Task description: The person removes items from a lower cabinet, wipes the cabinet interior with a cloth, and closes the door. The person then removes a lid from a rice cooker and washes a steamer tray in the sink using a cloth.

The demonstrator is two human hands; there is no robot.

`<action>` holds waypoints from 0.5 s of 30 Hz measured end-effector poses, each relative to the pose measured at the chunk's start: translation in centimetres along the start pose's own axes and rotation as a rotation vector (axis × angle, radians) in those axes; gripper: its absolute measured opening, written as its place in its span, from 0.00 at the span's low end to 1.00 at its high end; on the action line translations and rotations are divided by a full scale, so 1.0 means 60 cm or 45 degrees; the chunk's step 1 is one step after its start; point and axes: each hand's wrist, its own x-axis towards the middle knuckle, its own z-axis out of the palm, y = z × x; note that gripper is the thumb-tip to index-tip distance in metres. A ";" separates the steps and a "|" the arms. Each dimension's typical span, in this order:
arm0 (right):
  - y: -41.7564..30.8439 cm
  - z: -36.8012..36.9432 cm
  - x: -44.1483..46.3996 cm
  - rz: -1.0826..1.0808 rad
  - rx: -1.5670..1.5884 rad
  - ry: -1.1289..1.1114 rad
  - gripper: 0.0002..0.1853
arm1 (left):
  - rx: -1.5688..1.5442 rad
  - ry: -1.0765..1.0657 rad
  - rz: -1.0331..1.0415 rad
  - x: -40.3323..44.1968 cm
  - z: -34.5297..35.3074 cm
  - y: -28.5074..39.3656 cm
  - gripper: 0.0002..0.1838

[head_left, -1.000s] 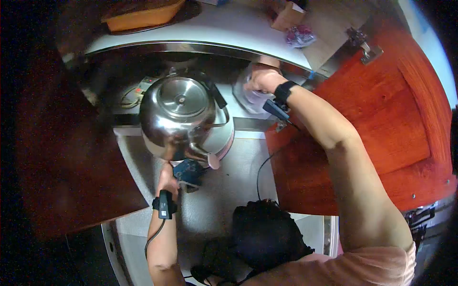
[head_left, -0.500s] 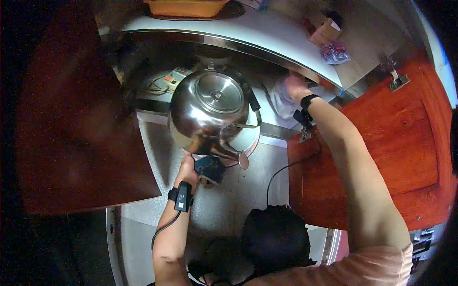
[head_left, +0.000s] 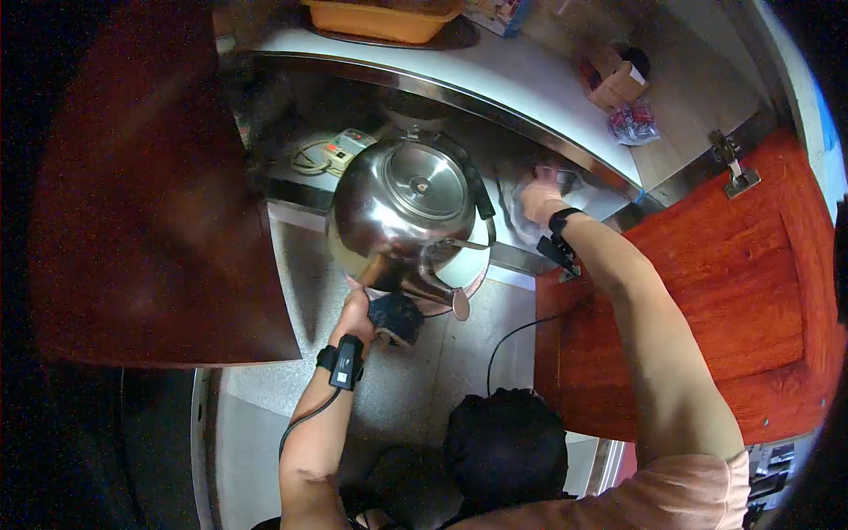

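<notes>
A large shiny steel kettle (head_left: 397,212) with a black-gripped handle leans at the front of a low cabinet, its lid toward me and its spout toward the lower right. Under it shows the rim of a pale dish (head_left: 477,274). My left hand (head_left: 355,316) is closed on a dark blue cloth (head_left: 395,320) below the kettle, thumb close to the dish rim. Inside the cabinet, right of the kettle, my right hand (head_left: 541,201) is closed at a cloudy see-through plastic bag (head_left: 521,221); its fingertips are partly hidden.
Behind the kettle lies a power strip (head_left: 340,155) with a cord. An open red-brown door (head_left: 689,309) stands right, a dark door panel (head_left: 159,221) left. The counter above holds an orange basin (head_left: 380,19), a small cardboard box (head_left: 618,86) and a wrapped packet (head_left: 633,124).
My right hand has come slightly down and left, away from the counter's underside. The whole view has shifted a little; my left hand stays by the kettle with the cloth.
</notes>
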 end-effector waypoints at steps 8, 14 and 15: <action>0.042 0.031 0.011 0.496 0.918 0.561 0.20 | 0.106 0.158 -0.104 -0.037 -0.044 0.016 0.40; 0.076 0.072 0.057 0.841 0.703 0.952 0.17 | -0.007 0.114 -0.115 -0.093 -0.012 0.024 0.36; 0.079 0.076 0.061 0.867 0.696 1.009 0.16 | 0.002 0.096 -0.130 -0.088 -0.012 0.021 0.36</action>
